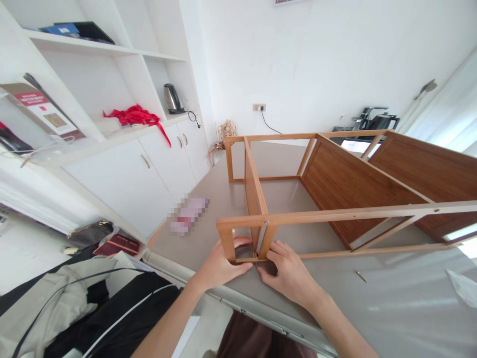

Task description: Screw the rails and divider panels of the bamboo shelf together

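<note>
A wooden shelf rack [324,217] lies on its side on the grey table, its brown shelf boards standing on edge. At its near left corner my left hand [219,266] is closed around the end of the frame, thumb along the lower rail and fingers reaching inside. Just to the right, my right hand [292,276] is closed at the joint where the end shelf board [254,186] meets that rail. Its fingers curl behind the short crosspiece, and the thumb is close to a tiny dark fastener in the rail. Whether this thumb touches the fastener is unclear.
A small metal screw or bolt [360,276] lies on the table [328,288], with clear plastic [462,287] at the right edge. Left of the rack is a blurred-out packet [188,216]. Clothes [122,308] are heaped at lower left. White cabinets [122,174] line the left wall.
</note>
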Motion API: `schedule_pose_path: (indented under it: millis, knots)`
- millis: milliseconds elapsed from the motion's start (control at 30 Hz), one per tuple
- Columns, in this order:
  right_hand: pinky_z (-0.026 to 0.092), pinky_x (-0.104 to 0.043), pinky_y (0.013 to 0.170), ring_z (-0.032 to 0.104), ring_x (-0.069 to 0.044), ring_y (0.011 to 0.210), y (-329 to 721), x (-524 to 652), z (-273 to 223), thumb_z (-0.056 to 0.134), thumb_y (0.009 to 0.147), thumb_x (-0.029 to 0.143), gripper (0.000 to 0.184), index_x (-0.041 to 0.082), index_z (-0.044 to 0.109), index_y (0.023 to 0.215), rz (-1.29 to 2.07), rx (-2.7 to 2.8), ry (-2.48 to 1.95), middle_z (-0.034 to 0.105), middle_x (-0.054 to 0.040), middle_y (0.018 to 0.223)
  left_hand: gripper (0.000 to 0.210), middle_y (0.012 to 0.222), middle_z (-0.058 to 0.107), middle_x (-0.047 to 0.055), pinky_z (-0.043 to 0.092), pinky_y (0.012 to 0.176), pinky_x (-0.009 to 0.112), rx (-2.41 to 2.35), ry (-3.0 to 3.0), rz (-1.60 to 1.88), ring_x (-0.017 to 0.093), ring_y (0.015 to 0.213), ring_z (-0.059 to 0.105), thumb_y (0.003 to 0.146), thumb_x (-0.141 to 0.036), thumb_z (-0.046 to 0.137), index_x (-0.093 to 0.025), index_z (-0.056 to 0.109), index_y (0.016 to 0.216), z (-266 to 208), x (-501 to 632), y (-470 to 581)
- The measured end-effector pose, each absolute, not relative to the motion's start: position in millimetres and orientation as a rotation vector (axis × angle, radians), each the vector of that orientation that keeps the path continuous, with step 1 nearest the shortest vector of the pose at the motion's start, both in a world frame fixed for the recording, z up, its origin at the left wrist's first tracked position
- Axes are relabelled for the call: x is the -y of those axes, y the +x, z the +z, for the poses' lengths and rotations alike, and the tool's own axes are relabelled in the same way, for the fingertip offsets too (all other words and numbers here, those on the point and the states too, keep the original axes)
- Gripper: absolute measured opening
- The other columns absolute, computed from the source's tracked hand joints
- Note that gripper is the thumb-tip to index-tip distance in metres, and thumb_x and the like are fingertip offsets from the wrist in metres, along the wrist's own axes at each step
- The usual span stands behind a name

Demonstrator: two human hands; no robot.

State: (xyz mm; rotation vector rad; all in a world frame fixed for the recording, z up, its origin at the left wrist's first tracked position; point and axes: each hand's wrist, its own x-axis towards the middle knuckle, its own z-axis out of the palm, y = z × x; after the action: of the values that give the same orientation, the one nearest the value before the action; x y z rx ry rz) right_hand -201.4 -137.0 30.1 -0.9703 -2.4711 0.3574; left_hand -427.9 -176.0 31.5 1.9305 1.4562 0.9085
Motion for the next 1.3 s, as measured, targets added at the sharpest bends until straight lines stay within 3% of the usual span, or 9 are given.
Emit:
schedule_pose_path:
  millis: [233,367,433,533,633,733,833,1067,1300]
  knots:
    - [0.045,-0.034,0.078,0.058,-0.021,0.086,-206,136,26,0.075,0.08,0.024,0.01,0.022,0.065,0.08,0.293,2.435,-0.991,0.065,-0.0017,0.089,0.038,0.123,0.065,0.005,0.045,0.107,0.039,-1.38,1.94,0.869,0.024,0.116,0.06,0.083,-0.029,0.071,-0.029,0.062,0.12,37,173,-428]
    - [0.044,-0.034,0.075,0.058,-0.02,0.083,-207,136,26,0.076,0.083,0.029,0.015,0.022,0.064,0.078,0.25,2.437,-1.022,0.065,-0.0012,0.086,0.063,0.138,0.058,0.008,0.041,0.113,0.043,-1.272,1.898,0.724,0.028,0.13,0.053,0.076,-0.037,0.079,-0.029,0.055,0.134,49,173,-446]
    - [0.043,-0.033,0.075,0.058,-0.019,0.083,-206,137,26,0.074,0.085,0.032,0.019,0.021,0.062,0.075,0.23,2.448,-1.029,0.065,-0.0012,0.085,0.087,0.146,0.05,0.011,0.041,0.112,0.048,-1.25,1.833,0.669,0.031,0.135,0.049,0.071,-0.043,0.083,-0.031,0.041,0.147,74,177,-464]
    - [0.041,-0.033,0.073,0.057,-0.019,0.082,-205,137,23,0.072,0.087,0.036,0.023,0.021,0.061,0.074,0.208,2.455,-1.026,0.064,-0.0012,0.085,0.102,0.161,0.03,0.009,0.033,0.117,0.051,-1.219,1.87,0.881,0.032,0.145,0.035,0.074,-0.046,0.082,-0.035,0.023,0.155,137,186,-487]
    - [0.04,-0.032,0.072,0.057,-0.018,0.08,-204,136,18,0.071,0.088,0.038,0.026,0.021,0.06,0.073,0.184,2.447,-1.004,0.063,-0.001,0.084,0.108,0.161,0.028,0.01,0.033,0.117,0.052,-1.166,2.024,0.949,0.035,0.144,0.035,0.067,-0.044,0.088,-0.033,0.026,0.155,207,189,-494]
    - [0.039,-0.033,0.073,0.056,-0.018,0.08,-204,136,15,0.07,0.089,0.04,0.028,0.021,0.06,0.071,0.166,2.446,-0.99,0.063,-0.0009,0.083,0.066,0.15,0.047,0.013,0.04,0.113,0.045,-1.126,2.041,0.854,0.029,0.135,0.049,0.085,-0.039,0.072,-0.025,0.046,0.143,241,173,-492]
    - [0.039,-0.033,0.073,0.057,-0.019,0.081,-203,136,14,0.069,0.09,0.041,0.029,0.021,0.06,0.071,0.15,2.447,-0.982,0.063,-0.0015,0.083,0.033,0.119,0.069,0.011,0.05,0.099,0.04,-1.217,1.953,0.759,0.023,0.109,0.065,0.095,-0.039,0.055,-0.017,0.062,0.119,220,149,-488]
    - [0.038,-0.033,0.074,0.058,-0.019,0.084,-202,135,11,0.07,0.089,0.044,0.028,0.021,0.062,0.074,0.154,2.433,-0.958,0.065,-0.0014,0.086,0.021,0.092,0.072,0.002,0.05,0.082,0.026,-1.274,2.175,0.225,0.018,0.088,0.066,0.081,-0.019,0.053,-0.02,0.069,0.095,114,152,-467]
    - [0.039,-0.032,0.072,0.057,-0.018,0.08,-203,134,11,0.074,0.085,0.043,0.028,0.02,0.063,0.073,0.133,2.408,-0.966,0.065,-0.0013,0.083,0.01,0.078,0.064,-0.004,0.043,0.064,0.024,-1.495,2.407,0.101,0.013,0.066,0.06,0.081,-0.017,0.057,-0.022,0.057,0.089,101,227,-453]
